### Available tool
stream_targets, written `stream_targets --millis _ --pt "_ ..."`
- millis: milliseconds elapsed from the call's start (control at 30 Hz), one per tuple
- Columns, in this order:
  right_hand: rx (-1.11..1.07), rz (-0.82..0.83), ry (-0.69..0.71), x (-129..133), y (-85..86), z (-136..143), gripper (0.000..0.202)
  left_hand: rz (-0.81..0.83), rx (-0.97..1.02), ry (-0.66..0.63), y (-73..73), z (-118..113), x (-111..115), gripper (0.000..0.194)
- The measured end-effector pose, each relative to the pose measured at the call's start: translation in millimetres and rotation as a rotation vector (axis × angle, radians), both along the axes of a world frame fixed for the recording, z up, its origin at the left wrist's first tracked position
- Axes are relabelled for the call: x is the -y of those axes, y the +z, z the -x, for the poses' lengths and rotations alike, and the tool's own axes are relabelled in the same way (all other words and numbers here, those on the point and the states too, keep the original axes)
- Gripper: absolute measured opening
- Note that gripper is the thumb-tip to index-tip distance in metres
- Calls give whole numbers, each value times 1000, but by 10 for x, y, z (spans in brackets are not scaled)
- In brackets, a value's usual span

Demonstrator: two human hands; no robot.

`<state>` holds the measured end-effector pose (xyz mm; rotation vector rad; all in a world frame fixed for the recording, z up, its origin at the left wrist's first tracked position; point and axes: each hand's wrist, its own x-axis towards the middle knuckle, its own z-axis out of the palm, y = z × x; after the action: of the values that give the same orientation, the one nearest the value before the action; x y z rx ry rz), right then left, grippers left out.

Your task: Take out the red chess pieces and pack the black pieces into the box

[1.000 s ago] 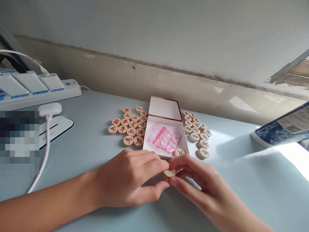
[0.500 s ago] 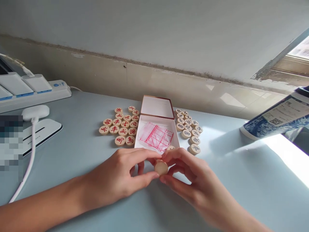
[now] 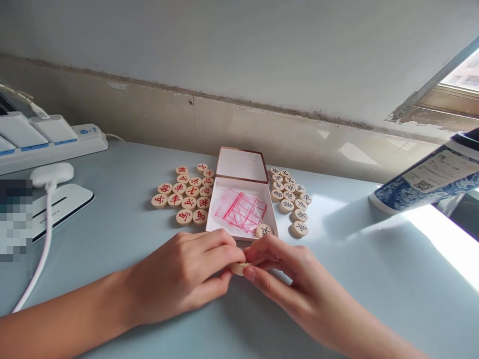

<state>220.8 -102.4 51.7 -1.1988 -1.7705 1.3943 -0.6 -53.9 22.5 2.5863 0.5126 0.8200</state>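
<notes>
A round wooden Chinese chess piece [image 3: 239,269] is pinched between my two hands, just in front of an open white box [image 3: 275,224]. My left hand [image 3: 183,276] grips its left side, and my right hand [image 3: 290,279] has thumb and fingers on its right. Inside the box lie a folded plastic sheet with red grid lines [image 3: 241,210] and one piece with a black character [image 3: 264,230]. Several red-lettered pieces [image 3: 192,192] rest left of the box. Several black-lettered ones [image 3: 289,188] rest to its right.
On the left are a white power strip [image 3: 82,142] with plugs, a white charger with a cable [image 3: 48,224] and a flat white device [image 3: 69,199]. A blue patterned cup [image 3: 422,174] lies tilted at the right. The wall [image 3: 239,114] runs behind the table.
The held piece has tipped from showing its blank round face to lying flatter, and has come slightly lower and left. My left fingers have curled in around it.
</notes>
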Motion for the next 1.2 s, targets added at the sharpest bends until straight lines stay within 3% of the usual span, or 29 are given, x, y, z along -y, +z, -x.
stream_targets --millis 167,533,1200 --pt "51 -19 -16 -4 -20 -3 14 -50 -24 1 8 8 -17 20" --pt "230 -307 -37 32 -65 -59 4 24 14 -20 23 0 -33 22" --pt "305 -402 5 27 -56 -70 11 -22 -20 -30 3 18 -47 16"
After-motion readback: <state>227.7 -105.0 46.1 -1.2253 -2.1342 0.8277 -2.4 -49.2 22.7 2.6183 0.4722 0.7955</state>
